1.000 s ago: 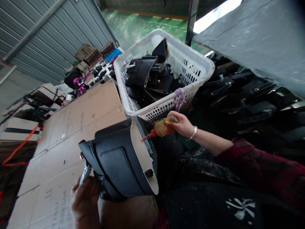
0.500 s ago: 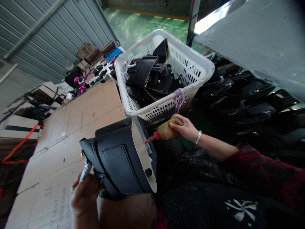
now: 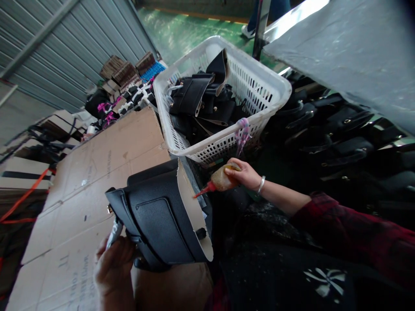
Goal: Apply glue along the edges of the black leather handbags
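1. In the head view, the left hand (image 3: 113,268) is closed around the handle (image 3: 115,233) of a black bag (image 3: 158,226), and the right hand (image 3: 244,175) grips a bottle (image 3: 223,178).
2. The bag lies on its side at the near edge of the cardboard (image 3: 97,181), its open end toward the right hand. Its surface is finely grained, like leather, with a stitched pocket line on the front. The inner lining (image 3: 188,194) is beige and smooth, and it shows along the mouth.
3. The handle is wrapped in a clear, wrinkled film. The bottle is rounded and partly see-through, with yellowish stains; its red nozzle (image 3: 205,188) is a thin cone.
4. The basket (image 3: 282,88) behind is white plastic with slotted walls, and holds more black bags (image 3: 194,93). A knotted pink and grey cloth (image 3: 242,131) hangs from its rim.
5. The left hand is at lower left, its fingers curled. The right forearm, in a red and black checked sleeve (image 3: 343,226), comes from the right; the bottle is tilted, and the tip points down at the lining. Whether it touches, I cannot tell.
6. On the cardboard there is faded printing, too blurred for reading. The dark apron (image 3: 275,276) has a pale, petal-like print.
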`<action>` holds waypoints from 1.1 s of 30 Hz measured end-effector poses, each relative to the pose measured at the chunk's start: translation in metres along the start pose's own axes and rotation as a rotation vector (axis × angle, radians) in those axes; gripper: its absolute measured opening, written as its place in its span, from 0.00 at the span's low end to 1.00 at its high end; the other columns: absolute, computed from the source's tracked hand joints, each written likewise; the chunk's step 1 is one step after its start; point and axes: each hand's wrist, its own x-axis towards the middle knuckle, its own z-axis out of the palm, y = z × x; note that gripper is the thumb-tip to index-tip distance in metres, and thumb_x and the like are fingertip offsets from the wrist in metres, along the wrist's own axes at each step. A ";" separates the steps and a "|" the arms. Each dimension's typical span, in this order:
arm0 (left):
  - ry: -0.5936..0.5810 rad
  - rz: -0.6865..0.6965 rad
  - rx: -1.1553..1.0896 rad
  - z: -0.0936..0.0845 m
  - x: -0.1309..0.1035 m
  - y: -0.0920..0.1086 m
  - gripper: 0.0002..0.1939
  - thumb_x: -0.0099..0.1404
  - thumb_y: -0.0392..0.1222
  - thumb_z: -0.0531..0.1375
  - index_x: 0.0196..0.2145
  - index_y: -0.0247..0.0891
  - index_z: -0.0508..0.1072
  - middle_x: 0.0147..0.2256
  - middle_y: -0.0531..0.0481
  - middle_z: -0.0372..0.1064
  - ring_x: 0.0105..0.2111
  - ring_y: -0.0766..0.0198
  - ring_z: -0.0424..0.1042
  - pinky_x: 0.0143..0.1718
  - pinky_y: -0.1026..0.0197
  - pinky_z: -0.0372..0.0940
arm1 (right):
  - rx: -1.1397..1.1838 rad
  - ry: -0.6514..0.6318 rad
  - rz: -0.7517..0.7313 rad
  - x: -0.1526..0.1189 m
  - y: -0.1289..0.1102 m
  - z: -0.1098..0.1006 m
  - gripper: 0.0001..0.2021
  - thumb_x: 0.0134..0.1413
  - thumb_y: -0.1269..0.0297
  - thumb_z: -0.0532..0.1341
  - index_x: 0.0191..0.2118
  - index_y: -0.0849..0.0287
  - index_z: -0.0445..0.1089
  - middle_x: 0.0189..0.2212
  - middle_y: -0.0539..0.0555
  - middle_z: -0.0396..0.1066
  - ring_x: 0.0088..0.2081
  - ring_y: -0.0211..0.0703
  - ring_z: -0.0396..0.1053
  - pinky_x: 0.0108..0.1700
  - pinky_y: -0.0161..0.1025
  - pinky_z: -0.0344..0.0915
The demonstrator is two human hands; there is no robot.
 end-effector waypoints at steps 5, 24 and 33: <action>-0.133 -0.027 -0.118 -0.005 0.004 -0.003 0.13 0.54 0.36 0.60 0.16 0.39 0.62 0.11 0.59 0.32 0.09 0.71 0.35 0.09 0.62 0.34 | 0.004 -0.043 0.045 -0.020 0.002 -0.005 0.24 0.35 0.44 0.68 0.26 0.59 0.62 0.21 0.47 0.61 0.24 0.35 0.58 0.27 0.35 0.56; -0.227 0.047 -0.105 0.006 0.005 0.001 0.12 0.56 0.37 0.61 0.17 0.40 0.65 0.11 0.59 0.34 0.10 0.71 0.35 0.09 0.64 0.34 | -0.179 0.112 -0.122 -0.046 -0.004 -0.011 0.16 0.44 0.50 0.64 0.27 0.56 0.62 0.22 0.48 0.59 0.26 0.38 0.58 0.28 0.36 0.58; -0.183 0.030 -0.125 -0.002 0.004 -0.002 0.13 0.54 0.35 0.61 0.16 0.39 0.61 0.11 0.59 0.37 0.09 0.72 0.37 0.09 0.64 0.34 | -0.117 0.018 -0.036 -0.051 0.003 -0.005 0.20 0.41 0.46 0.65 0.27 0.58 0.62 0.21 0.47 0.60 0.25 0.37 0.57 0.27 0.35 0.58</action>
